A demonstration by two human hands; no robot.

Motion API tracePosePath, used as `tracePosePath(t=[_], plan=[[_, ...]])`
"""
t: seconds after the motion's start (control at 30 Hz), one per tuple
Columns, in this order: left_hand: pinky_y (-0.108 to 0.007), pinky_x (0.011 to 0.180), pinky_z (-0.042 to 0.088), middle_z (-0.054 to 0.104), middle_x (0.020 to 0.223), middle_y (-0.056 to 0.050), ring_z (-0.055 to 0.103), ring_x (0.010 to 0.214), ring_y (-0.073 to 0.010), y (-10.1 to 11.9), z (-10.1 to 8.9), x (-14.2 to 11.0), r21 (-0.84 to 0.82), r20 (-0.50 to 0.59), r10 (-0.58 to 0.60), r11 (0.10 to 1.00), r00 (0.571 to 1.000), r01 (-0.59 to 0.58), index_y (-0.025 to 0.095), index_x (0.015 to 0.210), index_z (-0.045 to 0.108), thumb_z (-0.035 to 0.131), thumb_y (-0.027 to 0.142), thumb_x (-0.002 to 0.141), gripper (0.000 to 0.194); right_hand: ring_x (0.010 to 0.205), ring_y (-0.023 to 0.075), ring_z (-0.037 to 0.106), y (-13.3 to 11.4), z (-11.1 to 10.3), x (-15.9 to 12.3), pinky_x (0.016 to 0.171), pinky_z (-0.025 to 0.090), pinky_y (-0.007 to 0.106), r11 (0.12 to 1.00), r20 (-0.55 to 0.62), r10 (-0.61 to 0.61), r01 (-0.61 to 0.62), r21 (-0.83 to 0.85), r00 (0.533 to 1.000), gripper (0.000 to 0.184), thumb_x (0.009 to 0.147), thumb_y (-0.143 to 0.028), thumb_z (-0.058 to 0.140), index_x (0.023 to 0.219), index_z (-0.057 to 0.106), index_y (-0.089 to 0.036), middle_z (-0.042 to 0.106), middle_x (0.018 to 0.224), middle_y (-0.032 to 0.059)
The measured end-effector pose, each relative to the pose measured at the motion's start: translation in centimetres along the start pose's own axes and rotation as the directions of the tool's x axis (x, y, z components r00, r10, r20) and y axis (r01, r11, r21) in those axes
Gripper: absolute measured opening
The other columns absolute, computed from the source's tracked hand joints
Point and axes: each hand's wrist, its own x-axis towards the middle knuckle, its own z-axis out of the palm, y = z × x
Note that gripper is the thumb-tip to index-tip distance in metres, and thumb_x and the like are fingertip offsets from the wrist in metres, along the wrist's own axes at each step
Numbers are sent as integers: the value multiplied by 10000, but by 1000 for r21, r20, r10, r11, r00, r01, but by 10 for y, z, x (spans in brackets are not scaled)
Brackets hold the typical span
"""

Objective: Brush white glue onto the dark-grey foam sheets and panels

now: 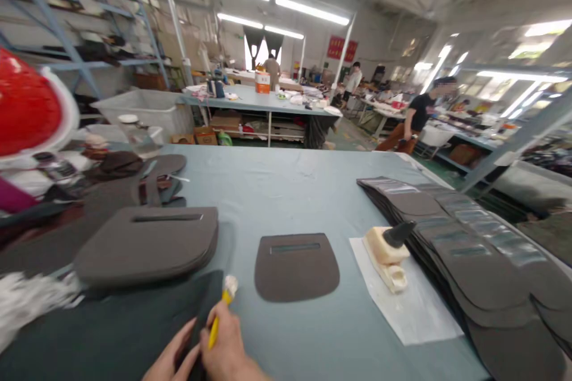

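Note:
My right hand point(226, 336) is closed round a small yellow-handled brush point(227, 296), whose white, crusted tip points up and away from me. Beside it, my left hand point(176, 354) pinches the raised edge of a dark sheet of material point(129, 324). That edge stands up close to the brush. To the right of my hands, a single dark grey flap piece point(297, 277) with a slot near its top lies flat. A stack of similar slotted pieces point(152, 244) rests behind the sheet on the left.
On the right, a cream glue container point(386, 250) with a black cone-shaped nozzle stands on a white sheet point(420, 315). Overlapping stacks of dark pieces point(482, 274) line the table's right side. Cloth and a red-and-white object point(27, 107) crowd the left. A person point(415, 113) is beyond the table.

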Motion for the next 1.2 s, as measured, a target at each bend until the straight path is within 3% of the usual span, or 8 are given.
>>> tracePosePath(t=[0.03,0.1,0.17,0.23,0.53,0.7,1.0,1.2], plan=[[-357,900,490,661,1097,-46,604,1031,-219,1,-7,-4,16,22,25,1000,999,-25,222,1188,507,444,526,755,533,620,131,464,-5,-5,0,556,349,217,997,37,-73,73,16,997,128,650,-191,536,745,457,-227,473,653,-38],[-439,976,416,602,1186,-85,527,1130,-253,0,-25,-12,232,-161,-33,970,986,70,202,1215,490,389,476,819,492,588,119,428,-5,-14,3,558,335,215,990,7,-139,139,36,990,98,677,-157,452,750,433,-220,426,627,-43],[-518,932,406,483,1297,-184,439,1194,-335,-3,-43,-17,427,-409,-106,856,907,293,130,1259,446,417,468,819,556,592,120,428,4,-19,7,583,344,220,987,-17,-158,158,22,987,104,721,-148,388,786,433,-215,432,650,-34],[-526,861,429,439,1300,-226,428,1171,-369,-8,-58,-19,503,-487,-140,762,862,408,106,1264,431,464,499,797,611,578,122,427,15,-18,9,581,347,223,985,-14,-170,170,-1,985,101,747,-158,368,807,427,-214,432,651,-32],[-309,733,437,645,986,-122,624,891,-242,-21,-70,-11,350,-220,-384,827,897,440,163,1075,512,492,429,810,376,570,135,472,43,-18,2,570,350,219,937,-13,-284,274,-218,959,232,733,-83,302,864,450,-204,460,659,-18],[-270,737,431,668,955,-78,628,870,-197,6,-28,7,236,-75,-151,958,986,164,188,1001,550,463,359,830,257,611,144,507,78,-68,13,586,353,222,898,-149,-291,216,-383,945,330,675,-19,274,879,466,-195,508,699,5],[-339,882,449,635,1042,-94,597,1003,-211,81,108,51,-131,51,43,991,998,-36,166,1110,500,573,193,721,397,631,144,508,157,-221,18,561,310,233,756,-435,-171,-165,-633,884,338,680,6,325,918,472,-183,528,760,22],[-394,929,441,522,1097,-100,562,987,-198,84,155,53,-151,-9,126,980,992,-126,150,1195,405,556,137,686,531,613,130,476,190,-260,13,538,277,236,680,-503,-120,-298,-670,856,344,684,27,375,942,475,-177,509,769,17]])
